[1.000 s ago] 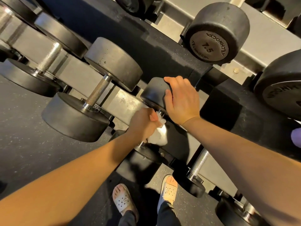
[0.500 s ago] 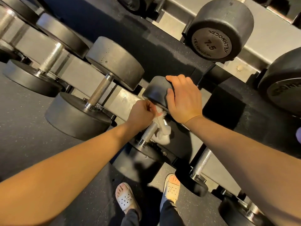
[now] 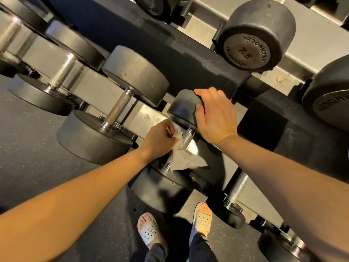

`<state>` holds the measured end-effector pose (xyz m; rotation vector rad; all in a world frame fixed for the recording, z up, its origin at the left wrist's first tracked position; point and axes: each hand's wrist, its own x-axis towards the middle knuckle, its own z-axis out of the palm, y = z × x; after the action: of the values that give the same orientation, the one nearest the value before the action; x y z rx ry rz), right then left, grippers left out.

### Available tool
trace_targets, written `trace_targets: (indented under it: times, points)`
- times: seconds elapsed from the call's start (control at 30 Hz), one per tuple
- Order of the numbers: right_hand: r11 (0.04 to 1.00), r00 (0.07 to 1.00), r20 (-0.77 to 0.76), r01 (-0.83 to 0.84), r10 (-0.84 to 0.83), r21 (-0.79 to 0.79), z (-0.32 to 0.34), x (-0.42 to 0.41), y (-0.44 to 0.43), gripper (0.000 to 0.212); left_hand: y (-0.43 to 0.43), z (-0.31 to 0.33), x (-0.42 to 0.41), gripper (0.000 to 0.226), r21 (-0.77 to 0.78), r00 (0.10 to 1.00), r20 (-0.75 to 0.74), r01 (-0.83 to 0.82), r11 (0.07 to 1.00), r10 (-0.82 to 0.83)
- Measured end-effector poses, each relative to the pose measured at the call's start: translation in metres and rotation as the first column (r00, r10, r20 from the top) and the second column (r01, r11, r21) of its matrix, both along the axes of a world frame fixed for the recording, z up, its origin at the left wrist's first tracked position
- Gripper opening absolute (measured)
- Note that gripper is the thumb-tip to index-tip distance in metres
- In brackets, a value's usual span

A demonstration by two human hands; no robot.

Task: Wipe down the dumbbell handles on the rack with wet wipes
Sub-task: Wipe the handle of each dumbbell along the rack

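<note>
The handle [image 3: 184, 140] is hemmed between lower head [image 3: 162, 190] and upper head [image 3: 183, 106]. Left grip [image 3: 160, 138] pinches the wipe [image 3: 187, 159]; right grip [image 3: 215, 114] clasps the upper head.

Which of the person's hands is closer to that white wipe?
Left. The left hand pinches the wet wipe at the handle; the right hand holds the dumbbell head above, apart from the wipe.

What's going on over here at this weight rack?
A person is wiping down weights on a silver metal rack. Their left hand pinches a crumpled white wet wipe against the knurled silver metal handle of one black dumbbell, with most of the wipe hanging loose beside the handle. Their right hand grips that dumbbell's far black round head, seemingly to steady it. The neighbouring dumbbells lie untouched.
</note>
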<state>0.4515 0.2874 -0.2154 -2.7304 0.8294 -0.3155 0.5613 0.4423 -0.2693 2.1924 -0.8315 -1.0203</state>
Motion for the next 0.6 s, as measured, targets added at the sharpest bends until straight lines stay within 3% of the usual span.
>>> trace_targets:
  times: [0.1, 0.27, 0.4, 0.47, 0.53, 0.6]
  points:
    - [1.000, 1.000, -0.001, 0.006, -0.006, 0.001, 0.001, 0.000, 0.000, 0.041, 0.004, 0.006, -0.009, 0.023, 0.022, 0.965, 0.170, 0.197, 0.980, -0.198]
    - [1.000, 1.000, 0.008, 0.003, -0.003, 0.014, 0.001, 0.000, 0.000, 0.041, 0.014, 0.017, -0.008, 0.029, 0.188, 0.845, 0.205, 0.461, 0.867, -0.494]
    - [1.000, 1.000, 0.009, 0.000, 0.000, 0.013, 0.001, -0.001, -0.001, 0.040, 0.016, 0.008, 0.010, 0.026, 0.279, 0.840, 0.042, 0.510, 0.814, -0.541]
    - [1.000, 1.000, 0.019, -0.005, 0.005, 0.015, 0.001, -0.001, -0.001, 0.039, 0.011, 0.004, 0.018, 0.023, 0.213, 0.899, -0.097, 0.438, 0.873, -0.428]
    - [1.000, 1.000, 0.028, -0.011, 0.010, 0.018, 0.002, -0.002, -0.001, 0.039, 0.000, 0.004, 0.019, 0.019, 0.056, 0.960, -0.255, 0.137, 0.989, -0.118]
    - [1.000, 0.999, 0.034, -0.012, 0.011, 0.019, 0.002, -0.002, 0.000, 0.039, -0.016, 0.004, 0.012, 0.011, -0.009, 0.939, -0.313, -0.155, 0.988, 0.145]
